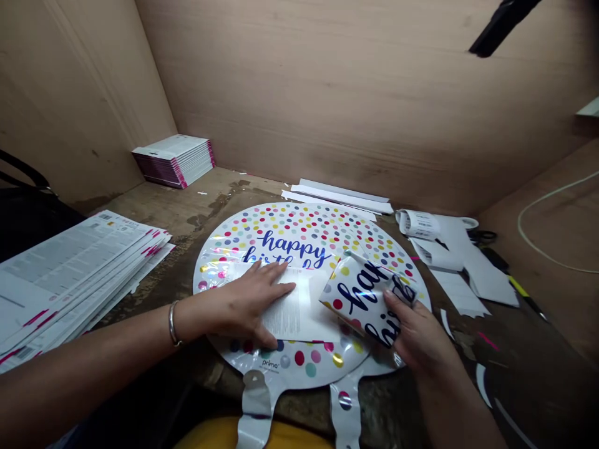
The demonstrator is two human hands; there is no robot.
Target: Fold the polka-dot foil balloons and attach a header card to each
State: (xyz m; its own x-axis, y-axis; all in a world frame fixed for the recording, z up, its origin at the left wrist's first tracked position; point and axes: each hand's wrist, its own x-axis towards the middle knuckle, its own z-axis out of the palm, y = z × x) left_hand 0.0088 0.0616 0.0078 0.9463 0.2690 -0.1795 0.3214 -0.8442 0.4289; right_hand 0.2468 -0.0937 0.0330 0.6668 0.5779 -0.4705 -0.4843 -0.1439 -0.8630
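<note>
Flat polka-dot foil balloons (299, 358) printed "happy birthday" lie overlapped on the table, their tails hanging toward me. A white printed card envelope (306, 312) rests on top of them. My left hand (262, 299) lies spread over the left part of that envelope, fingers apart. In my right hand (416, 330) is a folded foil balloon (358, 293) with dots and dark blue lettering, pinched at its right side by thumb and fingers. Its left corner is beside the envelope's right end; whether they touch I cannot tell.
A stack of printed envelopes (70, 268) sits at left, and a neat pile (175, 159) stands in the back corner. Paper strips (341, 198) lie behind the balloons. Label rolls (449, 249), scissors (484, 237) and a yellow-black cutter (526, 296) are at right. Wooden walls enclose the table.
</note>
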